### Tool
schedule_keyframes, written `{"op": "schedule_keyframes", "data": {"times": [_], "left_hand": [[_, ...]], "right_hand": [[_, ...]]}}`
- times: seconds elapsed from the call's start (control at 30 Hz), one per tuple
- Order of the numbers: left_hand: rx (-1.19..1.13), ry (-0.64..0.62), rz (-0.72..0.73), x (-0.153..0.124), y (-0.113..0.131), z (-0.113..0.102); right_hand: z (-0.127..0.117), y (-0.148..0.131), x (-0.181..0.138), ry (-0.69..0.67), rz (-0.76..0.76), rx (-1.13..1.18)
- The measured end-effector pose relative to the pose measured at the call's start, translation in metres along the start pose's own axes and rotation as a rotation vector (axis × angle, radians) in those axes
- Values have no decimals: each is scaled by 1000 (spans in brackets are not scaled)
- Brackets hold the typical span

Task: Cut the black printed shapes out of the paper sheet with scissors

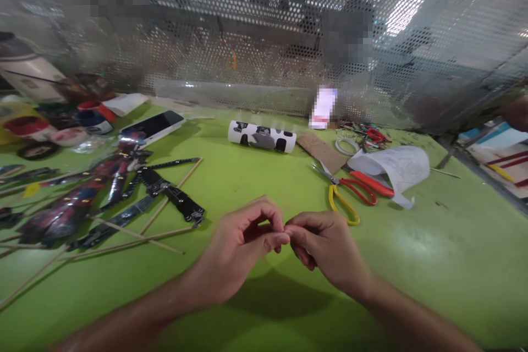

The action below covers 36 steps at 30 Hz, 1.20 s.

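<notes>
Above the green table (264,330), my left hand (243,247) and my right hand (325,247) meet at their fingertips. Each pinches with thumb and forefinger. Whatever lies between the fingertips is too small to make out. Beyond my right hand lie scissors (348,190) with one red and one yellow handle, blades spread. To the left of my left hand are flat black jointed cut-out figures (181,201) fixed to thin wooden sticks (163,239). A white paper tube (262,136) with black patches lies farther back, touched by neither hand.
A curled sheet of paper (396,168), a tape roll (347,146) and brown card (324,151) lie at the right. A white phone (152,126), a red-rimmed jar (94,115) and a pale container (31,69) are at the left. A perforated metal screen (256,60) bounds the back.
</notes>
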<state>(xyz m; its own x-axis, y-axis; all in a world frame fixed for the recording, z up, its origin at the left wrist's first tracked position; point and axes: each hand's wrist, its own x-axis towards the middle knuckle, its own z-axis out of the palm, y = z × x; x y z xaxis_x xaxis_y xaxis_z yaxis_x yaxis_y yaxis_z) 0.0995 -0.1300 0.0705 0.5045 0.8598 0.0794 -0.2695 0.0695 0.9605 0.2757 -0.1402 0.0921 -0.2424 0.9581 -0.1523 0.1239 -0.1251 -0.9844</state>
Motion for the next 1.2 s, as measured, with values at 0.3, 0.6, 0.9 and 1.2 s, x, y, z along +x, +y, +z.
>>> {"op": "schedule_keyframes", "data": {"times": [0.3,0.6,0.9,1.2], "left_hand": [[-24,49,-5,2,-5,-1],[202,104,65,1,2,-1],[550,-62,223,1,14,-11],[784,-255,292,-2,19,-17]], "right_hand": [[2,7,2,19,-28,4],[-4,8,5,65,-58,-21],[-19,1,7,-151,97,102],[-29,0,12,-335,195,15]]}}
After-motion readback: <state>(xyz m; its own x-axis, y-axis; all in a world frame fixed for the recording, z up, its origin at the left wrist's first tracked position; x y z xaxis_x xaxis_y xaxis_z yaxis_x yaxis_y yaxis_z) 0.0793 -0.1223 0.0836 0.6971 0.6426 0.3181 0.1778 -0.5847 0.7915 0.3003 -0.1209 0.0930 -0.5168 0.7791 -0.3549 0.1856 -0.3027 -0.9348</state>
